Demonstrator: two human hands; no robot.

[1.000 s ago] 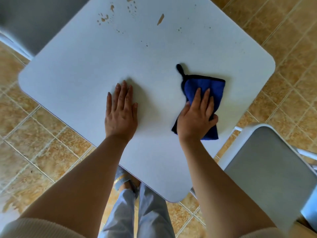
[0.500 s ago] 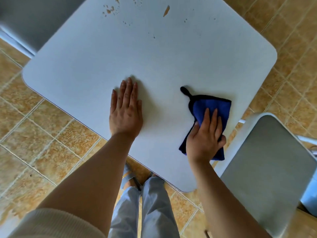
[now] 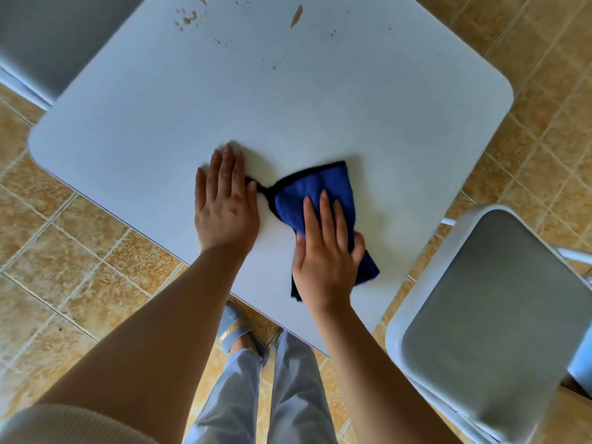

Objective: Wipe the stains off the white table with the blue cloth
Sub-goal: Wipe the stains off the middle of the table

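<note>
The white table (image 3: pixel 288 107) fills the upper middle of the head view. Brown stains (image 3: pixel 296 16) and small spatters (image 3: pixel 189 20) dot its far edge. A blue cloth (image 3: pixel 317 190) with black trim lies on the near part of the table. My right hand (image 3: pixel 326 257) presses flat on the cloth with thumb wrapped round its right edge. My left hand (image 3: pixel 224 203) rests flat on the bare tabletop, fingers together. The cloth's black loop touches its little-finger side.
A grey chair seat with a white frame (image 3: pixel 493 315) stands close at the right of the table's near corner. Another grey chair (image 3: pixel 48 36) stands at the far left. Tan tiled floor (image 3: pixel 80 251) surrounds the table; my legs show below.
My right hand has slid the blue cloth leftward across the table until its black loop meets my left hand. The left hand has stayed planted on the table.
</note>
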